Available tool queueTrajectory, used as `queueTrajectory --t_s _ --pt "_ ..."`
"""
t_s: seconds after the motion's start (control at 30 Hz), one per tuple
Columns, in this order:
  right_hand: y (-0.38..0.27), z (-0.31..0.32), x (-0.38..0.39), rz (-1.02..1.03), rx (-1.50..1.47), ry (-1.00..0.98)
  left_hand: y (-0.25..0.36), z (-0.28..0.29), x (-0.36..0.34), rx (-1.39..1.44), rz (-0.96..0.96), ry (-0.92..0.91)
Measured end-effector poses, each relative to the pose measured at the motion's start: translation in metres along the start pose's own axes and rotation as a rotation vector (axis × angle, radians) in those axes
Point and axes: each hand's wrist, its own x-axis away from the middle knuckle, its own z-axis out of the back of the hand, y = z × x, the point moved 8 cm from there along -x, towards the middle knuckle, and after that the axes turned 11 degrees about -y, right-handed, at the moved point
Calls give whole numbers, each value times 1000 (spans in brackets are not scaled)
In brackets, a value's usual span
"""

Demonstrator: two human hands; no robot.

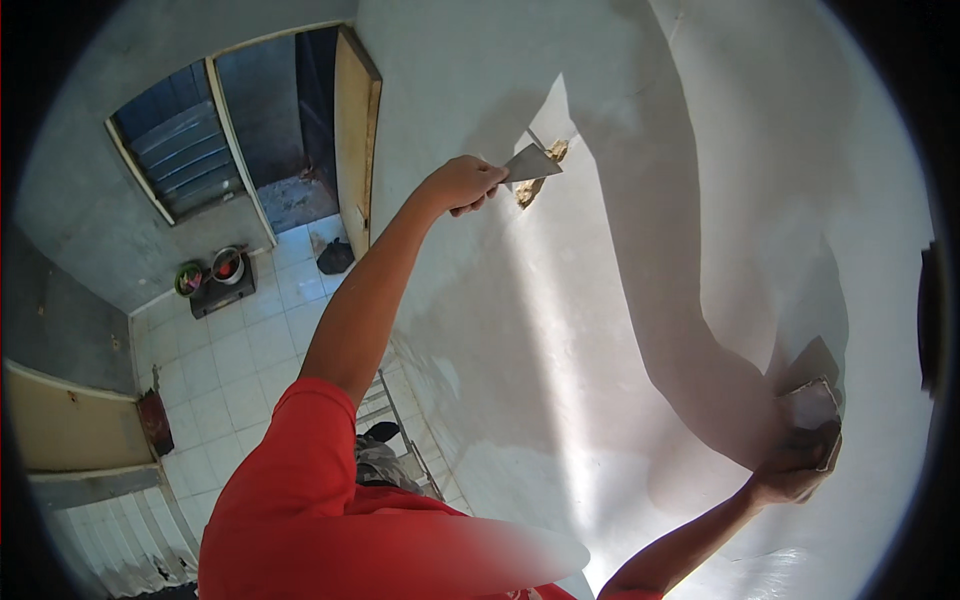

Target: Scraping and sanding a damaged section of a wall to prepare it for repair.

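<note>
My left hand [463, 186] is closed around the handle of a putty knife [533, 165], with the arm stretched up toward the wall. The knife's triangular metal blade lies over a rough brown patch [528, 192] of broken wall, and its edge appears to touch the surface there. Lower down on the right, my right hand [797, 470] grips a small flat board [808, 405] with a pale grey face and a brownish edge. Whether any filler lies on the board is hard to tell. Both hands are beside the pale plastered wall [480, 330].
Below stands a metal ladder or scaffold frame [403, 428], close to the wall. Across the tiled floor [245, 350] are two buckets [227, 266] on a dark block, and a black bag [336, 257]. An open wooden door [355, 140] adjoins the wall; a louvred window [180, 140] is beside the doorway.
</note>
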Motion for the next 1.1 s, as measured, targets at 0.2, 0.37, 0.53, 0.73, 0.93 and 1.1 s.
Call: queueTrajectory --t_s 0.2,0.37,0.53,0.73,0.93,1.1 --pt "3 -2 2 -4 -28 1 -69 -7 11 -453 343 -34" --pt "7 -2 4 -8 3 -2 -59 -17 16 133 -68 53" --pt "3 0 1 -45 10 -6 -25 -25 -10 92 -55 101" --pt "4 0 1 -12 49 8 -80 -18 -15 -251 165 -17" --pt "1 -1 4 -84 45 -2 -211 -23 46 -167 269 148" --pt "-12 15 -54 -183 101 99 -297 -78 143 91 317 301"
